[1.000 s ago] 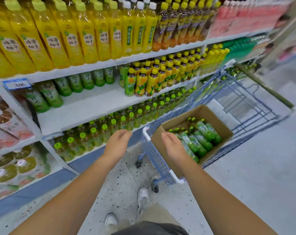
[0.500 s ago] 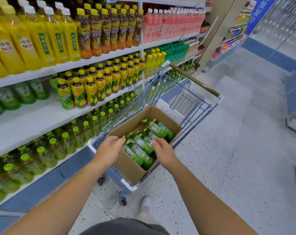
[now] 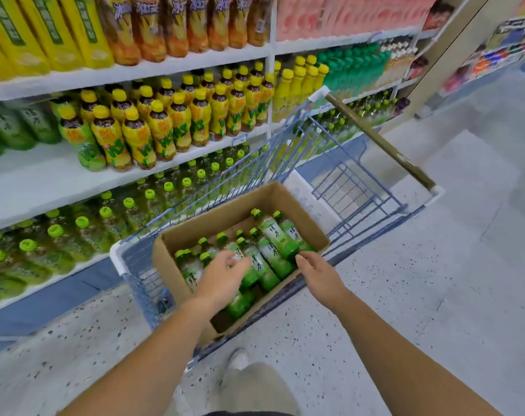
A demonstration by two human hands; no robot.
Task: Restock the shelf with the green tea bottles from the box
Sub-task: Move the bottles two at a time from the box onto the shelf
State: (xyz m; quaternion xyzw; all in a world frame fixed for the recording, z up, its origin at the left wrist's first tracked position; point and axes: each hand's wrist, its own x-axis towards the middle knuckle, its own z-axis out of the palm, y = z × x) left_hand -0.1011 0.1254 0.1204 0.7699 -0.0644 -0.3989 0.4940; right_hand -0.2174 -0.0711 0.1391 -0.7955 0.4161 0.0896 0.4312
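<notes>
I see left hand (image 3: 222, 279) reaching forward, palm down, fingers loosely spread; right hand (image 3: 317, 274) alongside, apart, palm down, fingers relaxed.

L hand (image 3: 222, 277), R hand (image 3: 318, 274) over btls (image 3: 277, 240) in box (image 3: 225, 217)

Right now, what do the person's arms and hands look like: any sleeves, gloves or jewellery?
Both arms are bare up to the frame edge, with no sleeves showing. The left hand and right hand wear no gloves, and no watch, band or ring shows on the wrists or fingers. Below them are light trousers and a white shoe.
</notes>
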